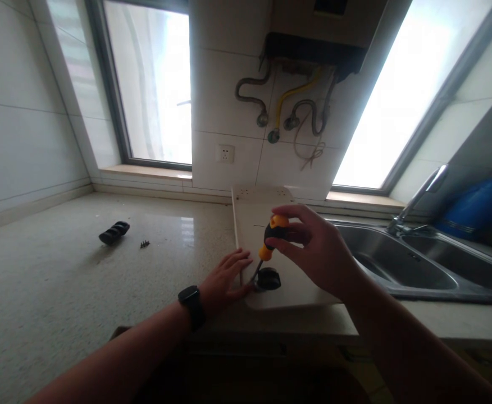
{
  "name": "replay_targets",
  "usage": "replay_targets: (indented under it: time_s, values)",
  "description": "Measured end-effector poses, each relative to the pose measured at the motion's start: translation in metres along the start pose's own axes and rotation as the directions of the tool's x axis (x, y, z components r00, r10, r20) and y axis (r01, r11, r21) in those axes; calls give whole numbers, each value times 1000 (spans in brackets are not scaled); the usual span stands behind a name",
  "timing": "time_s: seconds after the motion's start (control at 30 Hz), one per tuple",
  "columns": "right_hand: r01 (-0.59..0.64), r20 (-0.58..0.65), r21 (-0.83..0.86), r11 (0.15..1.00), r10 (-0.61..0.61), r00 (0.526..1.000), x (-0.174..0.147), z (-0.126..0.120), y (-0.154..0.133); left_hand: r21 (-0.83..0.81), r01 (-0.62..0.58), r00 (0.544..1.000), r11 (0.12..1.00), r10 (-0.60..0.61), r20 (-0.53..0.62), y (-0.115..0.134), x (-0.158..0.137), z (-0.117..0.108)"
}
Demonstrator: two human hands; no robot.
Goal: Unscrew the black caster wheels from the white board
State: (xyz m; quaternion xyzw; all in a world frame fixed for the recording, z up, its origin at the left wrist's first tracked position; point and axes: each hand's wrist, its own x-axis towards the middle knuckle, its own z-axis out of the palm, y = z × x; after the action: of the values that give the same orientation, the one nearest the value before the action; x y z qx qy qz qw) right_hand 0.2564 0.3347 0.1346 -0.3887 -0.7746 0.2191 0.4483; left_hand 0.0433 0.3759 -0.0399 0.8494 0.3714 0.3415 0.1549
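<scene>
My right hand (309, 241) grips the yellow-and-black handle of a screwdriver (276, 230), held tilted. Its metal shaft points down to the base of a black caster-like wheel (269, 278) near the front left corner of a white panel (296, 286). The exact contact at the tip is too small to make out. My left hand (228, 276), a black watch on the wrist, rests by the panel's left edge. Its fingers are stretched out, and the thumb reaches close to the wheel's base and the screwdriver tip.
On the speckled counter (60, 292) to the left lie several black caster-like parts (114, 233) in a row and a small pile of screws (145, 244). At right is a steel sink (397, 264) with a faucet (418, 196). Pipes (279, 106) hang on the wall behind.
</scene>
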Motion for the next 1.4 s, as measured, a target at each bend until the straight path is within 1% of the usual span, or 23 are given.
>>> replay_targets:
  time_s: [0.07, 0.1, 0.17, 0.27, 0.3, 0.4, 0.47, 0.57, 0.7, 0.77, 0.83, 0.9, 0.93, 0.97, 1.03, 1.1, 1.17, 1.2, 1.27, 1.4]
  values:
    - [46, 106, 46, 998, -51, 993, -1, -2, -1, 9, -9, 1000, 1000, 9, 4, -1, 0, 0]
    - [75, 138, 40, 996, -80, 987, -2, -3, -1, 14, -15, 1000, 1000, 15, 5, -2, 0, 1]
    - [109, 157, 10, 994, -110, 981, -2, -1, 0, 21, -32, 999, 999, 32, -1, -2, 0, 1]
    - [77, 115, -19, 997, -74, 991, -2, 4, 1, 33, -50, 999, 998, 51, -12, -2, 0, 3]
    - [60, 86, -60, 996, -55, 995, -1, 5, 1, 36, -56, 998, 998, 57, -18, -2, 1, 3]
    - [43, -26, -283, 958, -52, 998, 3, 7, 0, 34, -70, 997, 997, 71, -30, -3, 1, 3]
    - [51, -56, -370, 928, -77, 995, 5, 6, 1, 26, -70, 997, 997, 71, -26, -3, 1, 3]
    - [43, -56, -372, 927, -68, 996, 6, 3, 4, 19, -62, 998, 998, 62, -14, -3, 1, 2]
    - [11, -90, -233, 972, -33, 995, 3, -2, 7, 27, -65, 998, 998, 65, -15, -3, 1, 2]
    - [5, -47, -169, 986, -13, 999, 0, -4, 5, 29, -71, 997, 997, 72, -16, -2, 2, 2]
    - [28, 77, -130, 991, -18, 997, -1, -6, 1, 31, -77, 997, 997, 77, -21, -2, 2, 2]
    - [81, 199, -88, 993, -63, 978, -2, -6, -4, 32, -75, 997, 997, 76, -22, -2, 2, 2]
    - [111, 227, -84, 990, -90, 970, -2, -6, -6, 34, -75, 997, 997, 76, -18, -2, 2, 2]
    - [135, 225, -110, 985, -107, 968, -2, -5, -8, 37, -75, 997, 996, 76, -13, -2, 2, 2]
    - [148, 143, -253, 956, -115, 983, 0, -3, -10, 46, -77, 997, 996, 78, -9, -2, 2, 2]
    - [134, 34, -438, 889, -132, 991, 1, -1, -11, 55, -75, 997, 996, 76, -8, -1, 2, 2]
    - [143, -17, -547, 825, -182, 983, 4, 0, -11, 58, -69, 998, 996, 70, -4, -1, 2, 1]
    - [154, -25, -567, 809, -204, 979, 4, 0, -11, 57, -68, 998, 996, 68, -2, 0, 2, 1]
    - [163, -29, -559, 813, -215, 976, 6, -1, -13, 54, -70, 998, 996, 70, -5, 0, 2, 1]
    - [93, -37, -472, 877, -125, 991, 4, -5, -18, 39, -78, 997, 996, 79, -13, -2, 2, 2]
